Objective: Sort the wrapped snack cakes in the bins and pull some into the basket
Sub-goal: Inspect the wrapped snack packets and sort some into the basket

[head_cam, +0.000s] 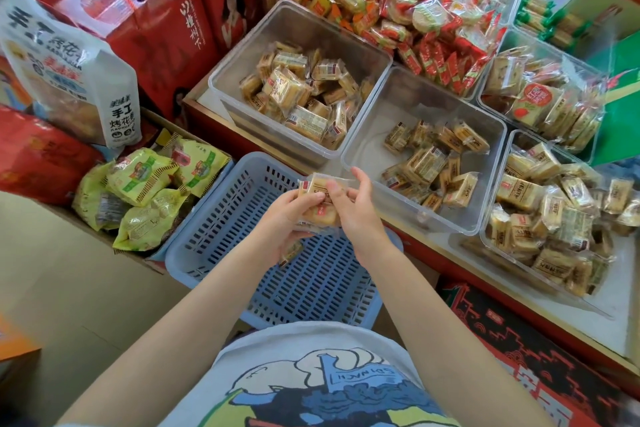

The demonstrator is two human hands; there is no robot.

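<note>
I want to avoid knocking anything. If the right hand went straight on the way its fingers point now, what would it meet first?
The right hand points up and away, so probably the near wall of the clear bin just beyond the basket; depth is unclear.

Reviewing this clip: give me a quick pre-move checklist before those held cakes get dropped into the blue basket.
1. Left hand grips the wrapped cakes: ok.
2. Right hand pinches the same stack: ok.
3. Stack is over the blue basket: ok.
4. Basket floor below has room: ok, one cake lies there.
5. How many cakes are held: cannot tell.
</note>
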